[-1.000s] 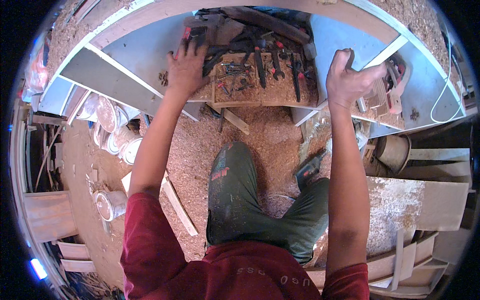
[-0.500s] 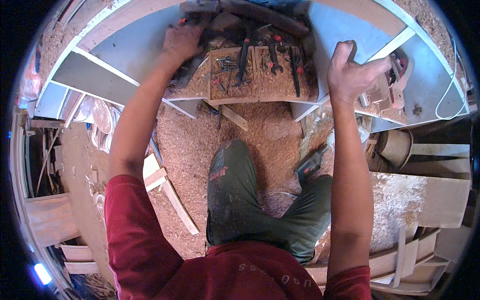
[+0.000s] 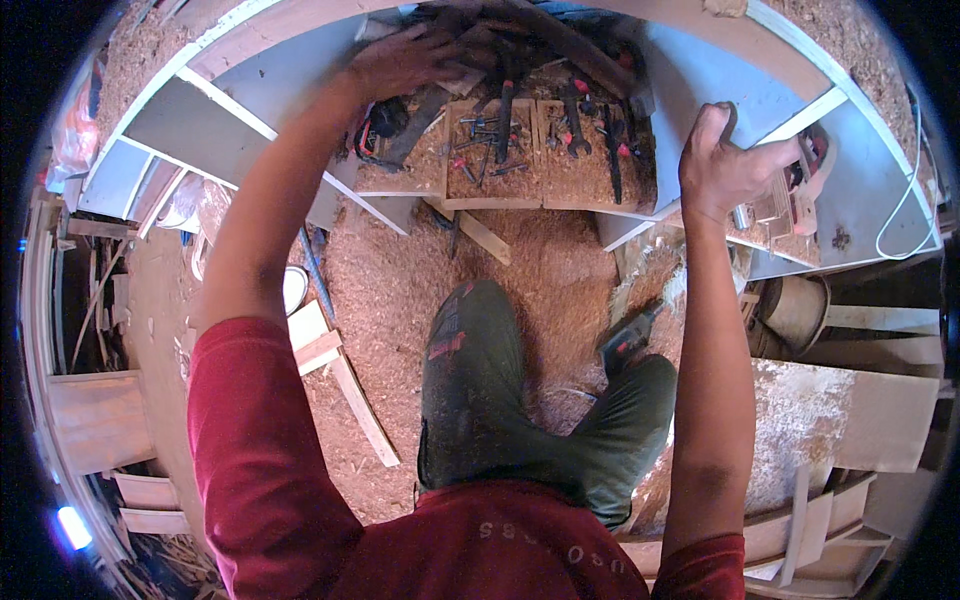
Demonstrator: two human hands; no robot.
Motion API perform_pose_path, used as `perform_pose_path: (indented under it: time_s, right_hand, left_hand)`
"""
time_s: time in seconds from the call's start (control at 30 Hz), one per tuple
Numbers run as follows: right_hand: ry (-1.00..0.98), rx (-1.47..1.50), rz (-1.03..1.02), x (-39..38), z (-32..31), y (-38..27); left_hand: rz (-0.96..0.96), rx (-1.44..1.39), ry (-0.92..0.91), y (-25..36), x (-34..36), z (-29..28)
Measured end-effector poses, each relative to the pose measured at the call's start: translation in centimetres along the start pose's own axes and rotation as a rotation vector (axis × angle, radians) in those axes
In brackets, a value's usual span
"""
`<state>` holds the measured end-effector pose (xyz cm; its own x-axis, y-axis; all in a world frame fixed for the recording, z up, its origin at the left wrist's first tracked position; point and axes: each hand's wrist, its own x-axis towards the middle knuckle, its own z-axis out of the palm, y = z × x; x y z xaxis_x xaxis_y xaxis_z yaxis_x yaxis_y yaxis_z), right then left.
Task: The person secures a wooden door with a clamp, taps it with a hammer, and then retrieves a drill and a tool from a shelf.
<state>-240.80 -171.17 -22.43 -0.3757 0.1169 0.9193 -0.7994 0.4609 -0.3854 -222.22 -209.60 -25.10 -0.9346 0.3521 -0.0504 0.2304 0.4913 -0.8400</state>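
My left hand (image 3: 410, 62) reaches into the back of a cabinet compartment with its fingers stretched out, over dark, dim objects I cannot make out. Below its wrist sits a black and red item (image 3: 381, 122). My right hand (image 3: 735, 172) is wrapped over the edge of an upright white divider panel (image 3: 815, 115), thumb on one side and fingers on the other. Between the hands, a shallow divided wooden tray (image 3: 492, 203) holds several bolts (image 3: 482, 130), a black-handled tool (image 3: 505, 120), an open-ended wrench (image 3: 576, 140) and a long dark tool (image 3: 612, 160).
Right of my right hand, a red and tan tool (image 3: 803, 195) sits in a compartment. A dark power tool (image 3: 630, 335) lies beside my knee. Wood strips (image 3: 360, 405) lie on the sawdust-covered floor (image 3: 360, 270). A bucket (image 3: 792, 312) stands at the right.
My left hand has moved right and deeper across the compartment, uncovering the black and red item. My right hand keeps its hold on the divider. The view has shifted slightly.
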Motion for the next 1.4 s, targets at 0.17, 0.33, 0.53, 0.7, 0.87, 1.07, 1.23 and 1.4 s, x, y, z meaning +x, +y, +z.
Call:
perform_pose_path:
  time_s: [0.17, 0.33, 0.53, 0.7, 0.87, 1.07, 1.23, 1.4]
  right_hand:
    - [0.014, 0.052, -0.030, 0.0, -0.2, 0.1]
    - [-0.001, 0.065, -0.010, -0.2, 0.0, 1.0]
    - [0.010, 0.084, 0.001, -0.3, 0.2, 0.8]
    - [-0.051, 0.042, -0.060, -0.1, -0.5, 0.9]
    - [-0.052, 0.077, -0.054, -0.1, -0.4, 1.0]
    - [-0.075, 0.010, 0.003, 0.1, -0.7, 0.4]
    - [-0.084, 0.070, 0.034, -0.4, -0.6, 0.4]
    - [0.002, 0.074, 0.004, -0.3, 0.4, 1.3]
  left_hand:
    - [-0.127, -0.156, -0.013, -0.6, 0.4, -1.2]
    - [-0.091, -0.457, -0.295, -4.1, 3.9, -10.1]
    - [0.101, 0.010, -0.106, -1.7, 4.4, -2.5]
    - [-0.073, -0.224, -0.115, -3.8, 4.7, -5.0]
    - [-0.320, -0.616, -0.287, -7.0, 4.9, -6.7]
    - [-0.566, -1.029, -0.164, -7.7, 5.7, -6.2]
    - [-0.737, -1.406, 0.075, -6.0, 6.7, -6.6]
    - [-0.706, -1.422, 0.538, -4.3, 5.7, -9.2]
